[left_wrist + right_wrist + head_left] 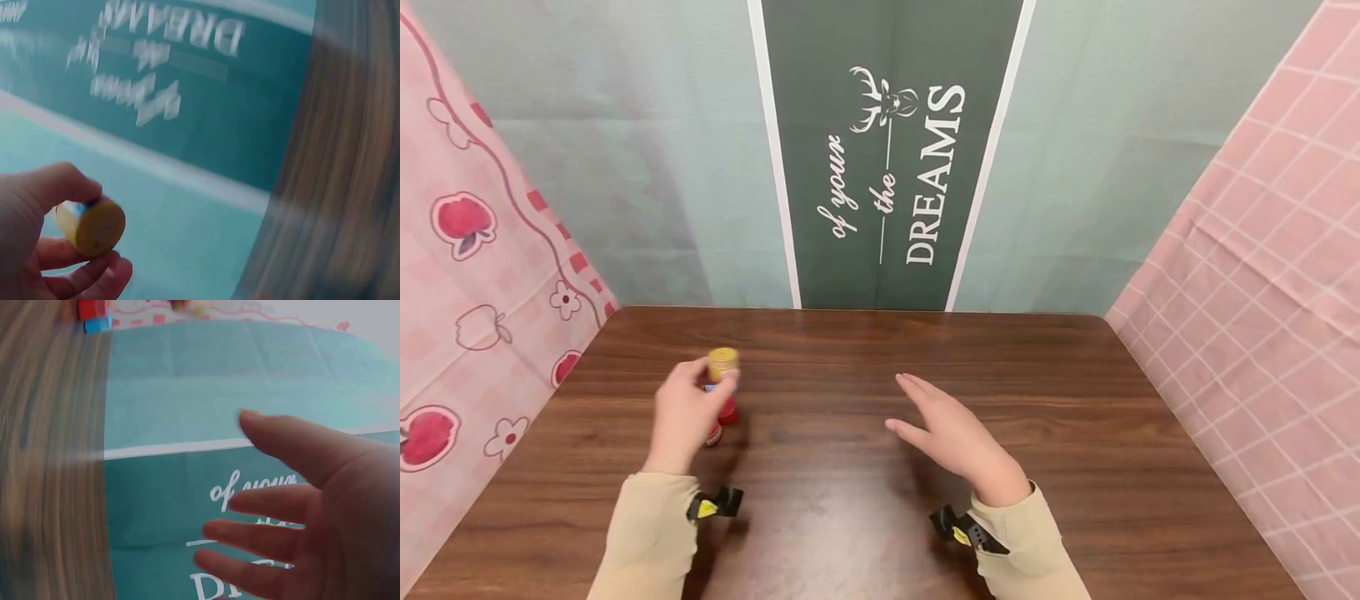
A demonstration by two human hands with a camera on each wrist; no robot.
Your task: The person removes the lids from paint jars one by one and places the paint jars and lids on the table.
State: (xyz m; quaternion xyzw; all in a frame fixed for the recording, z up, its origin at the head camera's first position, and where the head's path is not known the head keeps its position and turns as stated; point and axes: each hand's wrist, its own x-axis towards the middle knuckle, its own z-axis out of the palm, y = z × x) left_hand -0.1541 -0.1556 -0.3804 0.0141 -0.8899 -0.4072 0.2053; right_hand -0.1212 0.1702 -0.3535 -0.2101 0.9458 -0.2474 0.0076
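Left hand (687, 410) raised over left part of dark-brown wood-grain surface (820, 467) — fingers pinching small yellow-ended cylindrical container (723, 360), held clear of surface. Red object (728, 411) and smaller red-and-white object (713, 436) just beside that hand, partly hidden. Right hand (957, 432) well apart — fingers released, extended, thumb spread.

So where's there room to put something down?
The table is bare between the left hand and right hand, and on rightward to the pink cloth. It's crowded by the left hand, which holds a yellow-topped can near red things.
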